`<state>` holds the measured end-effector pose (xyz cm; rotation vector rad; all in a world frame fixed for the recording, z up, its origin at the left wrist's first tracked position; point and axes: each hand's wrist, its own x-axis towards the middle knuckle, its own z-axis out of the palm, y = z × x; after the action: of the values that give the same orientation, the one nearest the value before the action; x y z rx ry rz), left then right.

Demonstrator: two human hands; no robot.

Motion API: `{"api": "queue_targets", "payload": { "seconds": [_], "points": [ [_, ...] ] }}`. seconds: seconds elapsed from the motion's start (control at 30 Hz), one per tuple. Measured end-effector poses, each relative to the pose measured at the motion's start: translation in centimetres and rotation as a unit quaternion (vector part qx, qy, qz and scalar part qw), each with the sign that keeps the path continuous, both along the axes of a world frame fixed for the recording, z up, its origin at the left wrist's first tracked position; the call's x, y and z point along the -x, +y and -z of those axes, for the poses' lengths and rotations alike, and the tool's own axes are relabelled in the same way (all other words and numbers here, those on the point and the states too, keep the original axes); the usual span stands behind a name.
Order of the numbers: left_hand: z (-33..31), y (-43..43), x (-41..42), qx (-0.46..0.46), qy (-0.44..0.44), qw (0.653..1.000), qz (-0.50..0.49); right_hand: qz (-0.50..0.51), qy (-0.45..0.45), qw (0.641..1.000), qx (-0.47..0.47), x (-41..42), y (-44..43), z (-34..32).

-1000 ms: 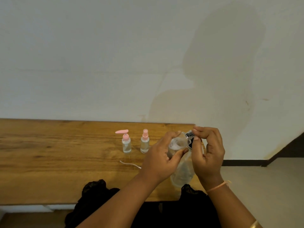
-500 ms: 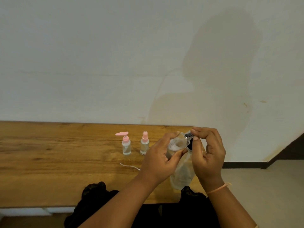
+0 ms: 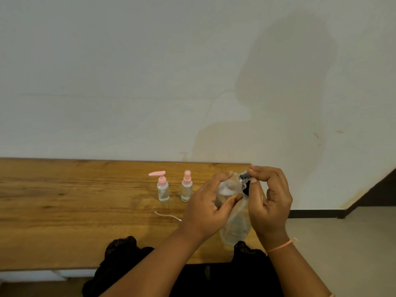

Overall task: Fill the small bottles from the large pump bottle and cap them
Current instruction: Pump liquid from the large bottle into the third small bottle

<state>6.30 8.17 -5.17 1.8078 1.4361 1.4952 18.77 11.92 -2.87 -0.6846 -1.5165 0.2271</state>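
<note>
My left hand (image 3: pixel 206 211) grips a small clear bottle (image 3: pixel 227 188), tilted toward the pump head (image 3: pixel 244 179) of the large clear pump bottle (image 3: pixel 236 226). My right hand (image 3: pixel 269 202) curls over that pump head, fingers and thumb pinching it. The large bottle stands on the wooden table (image 3: pixel 75 206) near its right end, partly hidden by both hands. Two small clear bottles stand upright further left: one with a pink pump cap (image 3: pixel 162 187), one with a pink spray cap (image 3: pixel 186 187). Both hold clear liquid.
A thin white tube (image 3: pixel 167 215) lies on the table in front of the capped bottles. The table's right edge runs just behind my right hand, with floor (image 3: pixel 342 243) beyond. A white wall rises behind. Dark cloth lies at the table's near edge.
The view has shifted slightly. Both hands keep their grips on the small bottle and the pump head, with barely any movement.
</note>
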Motion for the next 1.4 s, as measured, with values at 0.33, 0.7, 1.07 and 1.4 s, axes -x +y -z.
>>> {"api": "queue_targets", "payload": {
  "seconds": [0.33,0.7,1.07,1.4],
  "points": [
    [0.4,0.4,-0.2,0.033,-0.004,0.999,0.006,-0.009,-0.004,1.000,0.004,-0.3,0.7,0.8],
    [0.0,0.2,0.0,0.004,-0.031,1.000,-0.005,-0.012,-0.003,1.000,0.019,0.2,0.0,-0.2],
    [0.4,0.4,-0.3,0.069,-0.036,0.997,0.025,-0.018,0.004,1.000,0.023,-0.4,0.5,0.9],
    [-0.3,0.2,-0.1,0.013,-0.027,1.000,0.001,-0.016,0.022,0.999,0.025,0.1,0.2,-0.1]
  ]
}}
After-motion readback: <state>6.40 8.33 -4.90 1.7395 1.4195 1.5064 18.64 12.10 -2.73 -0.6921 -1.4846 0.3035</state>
